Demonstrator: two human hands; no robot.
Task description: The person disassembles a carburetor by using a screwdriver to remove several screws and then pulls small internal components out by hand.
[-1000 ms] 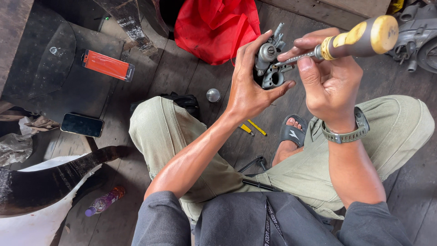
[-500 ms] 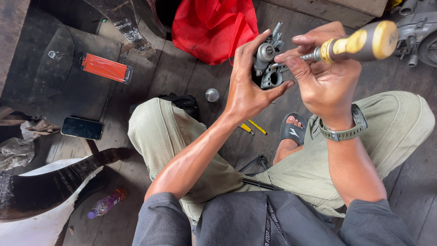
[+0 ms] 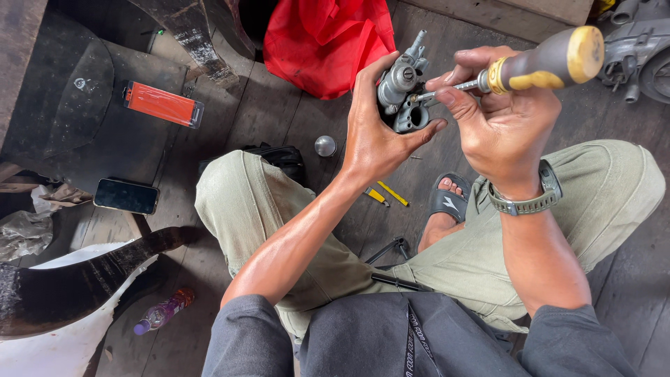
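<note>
The left hand (image 3: 377,132) grips a grey metal carburettor (image 3: 403,87), fingers wrapped round its body, held above the knees. The right hand (image 3: 506,119) clasps a screwdriver (image 3: 537,66), fingers curled on the handle, its tip touching the carburettor

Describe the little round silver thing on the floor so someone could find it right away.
Start at the red bag at the top. Below it, on the dark floorboards beside the left knee, lies a small shiny metal cap. Nothing else nearby is round and polished.

Phone (image 3: 126,196) lies left of the knee (image 3: 234,185), bottle (image 3: 163,311) nearer below.
</note>
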